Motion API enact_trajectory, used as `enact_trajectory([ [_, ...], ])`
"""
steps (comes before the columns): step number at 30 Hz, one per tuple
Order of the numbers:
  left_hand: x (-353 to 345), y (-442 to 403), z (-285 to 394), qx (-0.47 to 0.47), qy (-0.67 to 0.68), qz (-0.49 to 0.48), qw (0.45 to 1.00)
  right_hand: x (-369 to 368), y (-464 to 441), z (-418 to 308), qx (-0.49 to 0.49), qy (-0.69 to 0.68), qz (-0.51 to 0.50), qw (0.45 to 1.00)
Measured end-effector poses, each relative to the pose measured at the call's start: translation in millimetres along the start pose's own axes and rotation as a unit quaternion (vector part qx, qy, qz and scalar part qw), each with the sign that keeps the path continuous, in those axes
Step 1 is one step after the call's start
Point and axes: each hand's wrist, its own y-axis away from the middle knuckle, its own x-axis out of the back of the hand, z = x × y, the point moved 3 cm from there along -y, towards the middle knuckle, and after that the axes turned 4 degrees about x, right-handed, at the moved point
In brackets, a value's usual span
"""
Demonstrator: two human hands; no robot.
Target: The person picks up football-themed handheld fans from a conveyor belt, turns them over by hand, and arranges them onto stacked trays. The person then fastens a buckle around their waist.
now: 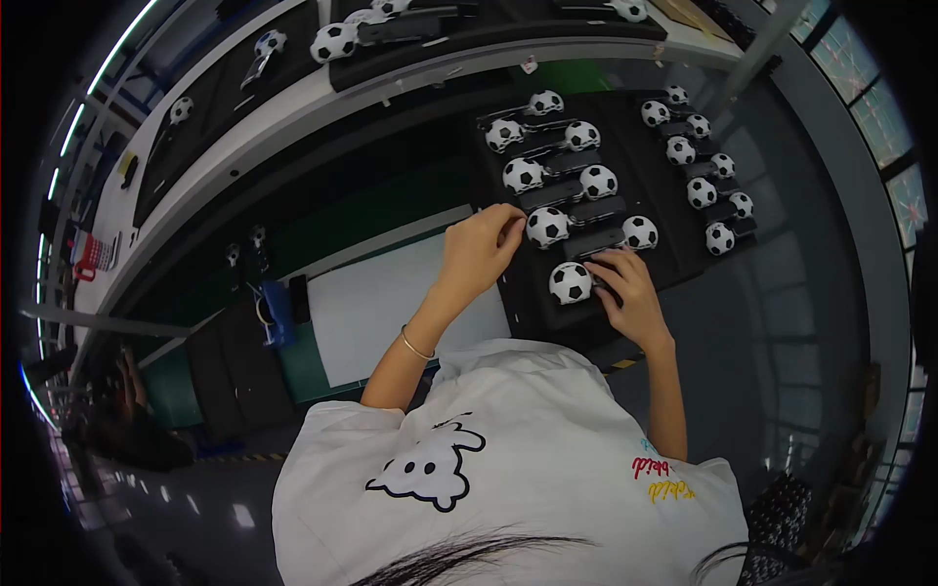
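My left hand (479, 249) is closed, thumb and fingers pinched together, just left of a soccer-ball-patterned piece (547, 228). Whether anything is between those fingertips is too small to make out. My right hand (630, 298) has its fingers bent around the black part beside the nearest soccer-ball piece (570, 282), close to its right side. Just above the right fingers sits another soccer-ball piece (640, 232) with a flat black arm (593, 243). Several more such black-and-white balls with black arms lie in rows farther up the black surface.
A second dark board (728, 190) on the right bears several more ball pieces. Behind runs a long bench (430, 66) with further ball pieces. On the left are a white sheet (391, 313), a blue object (277, 313) and a red cup (95, 256). Another person (132, 410) is at far left.
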Motion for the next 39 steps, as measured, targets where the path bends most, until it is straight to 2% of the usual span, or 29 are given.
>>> enact_trajectory([
  [1,19.0,10.9,-18.9,0.056,0.008,0.025,0.998,5.2,-4.3,-2.6,-0.007,-0.039,0.012,0.999],
  [3,52.5,42.2,-66.9,0.133,-0.011,0.062,0.989,10.1,6.7,20.9,-0.094,-0.089,0.147,0.981],
  [5,79.0,85.6,-124.4,0.258,0.035,0.09,0.961,3.0,7.7,54.8,-0.236,-0.06,0.259,0.935],
  [7,110.8,131.1,-162.0,0.312,-0.013,0.121,0.942,-17.4,19.5,101.2,-0.347,-0.118,0.252,0.896],
  [11,162.8,199.0,-213.4,0.409,-0.064,0.145,0.899,-36.3,5.1,80.2,-0.351,-0.084,0.251,0.898],
  [15,205.1,224.2,-256.5,0.449,-0.043,0.171,0.876,-28.7,-3.5,74.1,-0.364,0.013,0.242,0.899],
  [18,240.4,216.4,-291.9,0.458,-0.051,0.167,0.872,-22.7,-42.7,21.8,-0.31,0.115,0.338,0.881],
  [19,252.6,212.2,-307.6,0.467,-0.059,0.169,0.866,-29.5,-61.6,1.2,-0.309,0.117,0.335,0.882],
  [21,279.1,202.3,-343.3,0.473,-0.068,0.168,0.862,-52.3,-102.9,-43.5,-0.207,0.112,0.382,0.894],
  [22,292.2,198.2,-365.6,0.455,-0.096,0.196,0.863,-77.5,-129.9,-69.4,-0.193,0.069,0.381,0.902],
  [24,313.8,191.7,-417.7,0.431,-0.121,0.22,0.867,-149.2,-176.4,-107.2,-0.14,-0.087,0.324,0.932],
  [26,333.7,194.0,-485.8,0.43,-0.105,0.276,0.853,-232.0,-224.7,-147.1,-0.138,-0.163,0.164,0.963],
  [28,343.2,198.5,-555.4,0.442,-0.131,0.255,0.85,-322.1,-259.6,-178.6,-0.096,-0.23,0.023,0.968],
  [30,348.0,199.9,-599.6,0.531,-0.217,0.166,0.802,-403.6,-286.4,-202.9,-0.039,-0.227,-0.102,0.968],
  [31,345.2,202.8,-619.7,0.533,-0.214,0.168,0.801,-437.9,-298.3,-215.4,-0.001,-0.206,-0.152,0.967],
  [33,333.5,207.2,-655.4,0.602,-0.252,0.078,0.753,-505.3,-317.2,-223.1,0.038,-0.169,-0.259,0.95],
  [34,329.6,205.6,-663.9,0.603,-0.248,0.081,0.753,-536.2,-323.7,-223.8,0.041,-0.166,-0.26,0.95],
  [36,322.6,198.5,-679.4,0.582,-0.276,0.059,0.763,-596.0,-336.0,-223.1,-0.053,-0.21,-0.317,0.923],
  [38,305.2,210.4,-732.3,0.436,-0.211,0.058,0.873,-634.0,-354.8,-233.8,-0.046,-0.097,-0.403,0.909],
  [39,287.3,229.5,-769.0,0.207,-0.347,0.174,0.898,-659.8,-343.1,-229.5,0.035,-0.14,-0.199,0.969],
])
